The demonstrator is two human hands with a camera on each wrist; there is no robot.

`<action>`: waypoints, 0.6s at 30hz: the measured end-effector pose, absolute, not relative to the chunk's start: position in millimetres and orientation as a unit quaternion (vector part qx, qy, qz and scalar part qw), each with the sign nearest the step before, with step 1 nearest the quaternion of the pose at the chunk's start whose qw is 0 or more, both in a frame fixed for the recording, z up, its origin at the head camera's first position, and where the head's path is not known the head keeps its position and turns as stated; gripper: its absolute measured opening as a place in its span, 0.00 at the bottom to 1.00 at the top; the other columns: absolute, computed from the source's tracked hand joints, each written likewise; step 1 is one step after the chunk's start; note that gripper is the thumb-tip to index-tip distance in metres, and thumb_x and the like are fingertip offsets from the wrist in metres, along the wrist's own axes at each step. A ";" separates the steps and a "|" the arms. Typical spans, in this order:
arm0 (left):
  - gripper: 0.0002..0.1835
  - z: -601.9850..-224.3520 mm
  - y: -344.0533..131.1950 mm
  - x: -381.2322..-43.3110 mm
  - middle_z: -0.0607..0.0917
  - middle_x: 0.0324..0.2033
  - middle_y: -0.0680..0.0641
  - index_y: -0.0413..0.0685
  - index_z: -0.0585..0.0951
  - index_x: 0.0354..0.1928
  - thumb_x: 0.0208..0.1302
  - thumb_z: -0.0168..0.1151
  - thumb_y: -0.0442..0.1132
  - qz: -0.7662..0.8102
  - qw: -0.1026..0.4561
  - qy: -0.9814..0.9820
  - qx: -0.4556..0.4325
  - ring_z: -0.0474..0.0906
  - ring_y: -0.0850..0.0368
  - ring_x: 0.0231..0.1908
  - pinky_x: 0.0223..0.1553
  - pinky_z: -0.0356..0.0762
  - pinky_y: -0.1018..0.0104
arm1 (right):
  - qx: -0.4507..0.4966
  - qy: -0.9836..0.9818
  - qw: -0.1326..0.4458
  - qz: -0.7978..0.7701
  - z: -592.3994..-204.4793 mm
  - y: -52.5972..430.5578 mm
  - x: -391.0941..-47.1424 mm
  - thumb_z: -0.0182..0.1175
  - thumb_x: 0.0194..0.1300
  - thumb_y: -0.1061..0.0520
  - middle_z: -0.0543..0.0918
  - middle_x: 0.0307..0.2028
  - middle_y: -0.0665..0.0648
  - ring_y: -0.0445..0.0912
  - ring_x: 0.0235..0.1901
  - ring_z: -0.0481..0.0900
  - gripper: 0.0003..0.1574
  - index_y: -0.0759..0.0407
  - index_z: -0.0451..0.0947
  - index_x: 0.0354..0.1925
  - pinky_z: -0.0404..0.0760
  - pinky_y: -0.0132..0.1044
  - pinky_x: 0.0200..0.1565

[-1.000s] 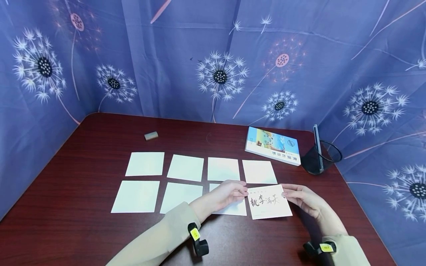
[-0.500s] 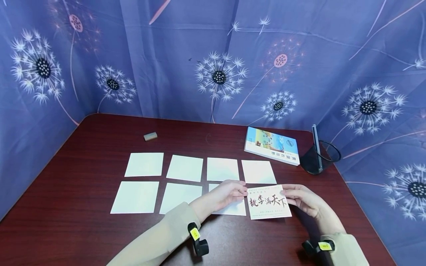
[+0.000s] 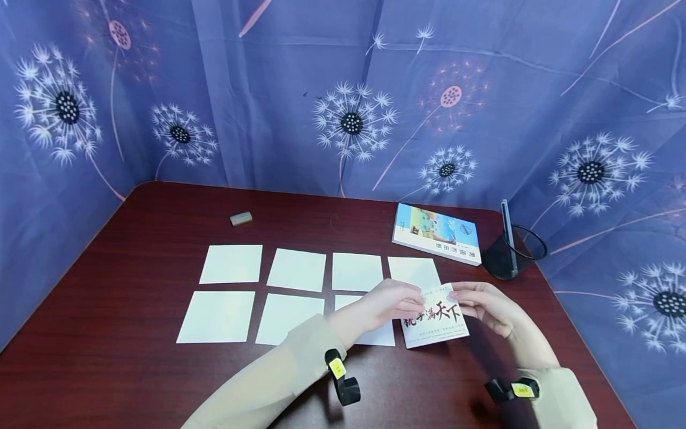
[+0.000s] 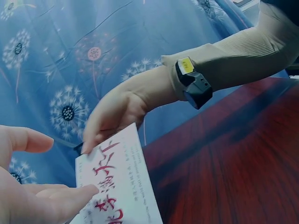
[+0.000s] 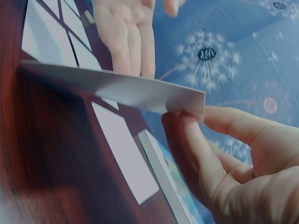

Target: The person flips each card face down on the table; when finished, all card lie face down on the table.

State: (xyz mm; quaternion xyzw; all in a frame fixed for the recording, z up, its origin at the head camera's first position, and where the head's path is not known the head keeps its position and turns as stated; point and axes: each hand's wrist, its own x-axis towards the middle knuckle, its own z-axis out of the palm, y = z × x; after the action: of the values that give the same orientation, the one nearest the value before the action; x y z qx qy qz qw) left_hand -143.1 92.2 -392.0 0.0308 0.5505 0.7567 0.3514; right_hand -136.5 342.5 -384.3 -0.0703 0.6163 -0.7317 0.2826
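Note:
A white card (image 3: 436, 325) with red Chinese characters is tilted up at the right end of the front row. My right hand (image 3: 485, 304) pinches its upper right corner between thumb and fingers, as the right wrist view also shows from the card's plain back (image 5: 126, 91). My left hand (image 3: 388, 304) reaches over the card's upper left part. Its fingers (image 4: 60, 200) lie extended against the printed face in the left wrist view, with another digit held apart, and they hide some of the print.
Several blank white cards (image 3: 230, 264) lie in two rows on the dark red table (image 3: 134, 238). Behind them are a grey eraser-like block (image 3: 241, 218), a book (image 3: 438, 232) and a black mesh pen holder (image 3: 501, 256). A blue dandelion curtain (image 3: 268, 119) surrounds the table.
My left hand has moved right, from the card's left edge onto its printed face. The card's far edge has risen and tilted in my right hand, so its characters show more plainly.

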 end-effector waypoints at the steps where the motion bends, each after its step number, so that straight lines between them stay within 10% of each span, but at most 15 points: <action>1: 0.24 -391.1 93.6 -142.6 0.83 0.48 0.37 0.27 0.72 0.59 0.60 0.58 0.30 0.755 0.349 0.554 0.029 0.82 0.44 0.53 0.55 0.80 0.60 | -0.068 0.621 0.280 -0.729 -383.0 340.2 -136.5 0.46 0.73 0.70 0.88 0.42 0.50 0.39 0.43 0.86 0.22 0.52 0.84 0.44 0.84 0.29 0.45; 7: 0.12 -391.5 96.3 -142.5 0.87 0.38 0.43 0.34 0.81 0.44 0.60 0.62 0.32 0.748 0.343 0.567 0.031 0.86 0.57 0.40 0.47 0.84 0.65 | -0.053 0.645 0.275 -0.711 -378.1 329.6 -135.9 0.46 0.75 0.64 0.88 0.41 0.47 0.36 0.42 0.85 0.19 0.49 0.83 0.43 0.83 0.27 0.46; 18: 0.18 -390.6 91.4 -141.9 0.86 0.46 0.34 0.32 0.79 0.53 0.63 0.62 0.34 0.753 0.323 0.573 0.025 0.85 0.46 0.48 0.50 0.83 0.60 | -0.038 0.648 0.300 -0.699 -372.4 314.2 -139.7 0.38 0.80 0.48 0.87 0.43 0.46 0.35 0.45 0.84 0.23 0.50 0.80 0.46 0.82 0.28 0.48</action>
State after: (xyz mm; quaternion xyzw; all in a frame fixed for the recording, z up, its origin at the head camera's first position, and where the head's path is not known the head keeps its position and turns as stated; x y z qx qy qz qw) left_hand -141.9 91.4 -390.6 0.0251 0.5726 0.7530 0.3232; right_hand -139.7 314.2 -372.4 -0.0385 0.6477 -0.6991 0.3004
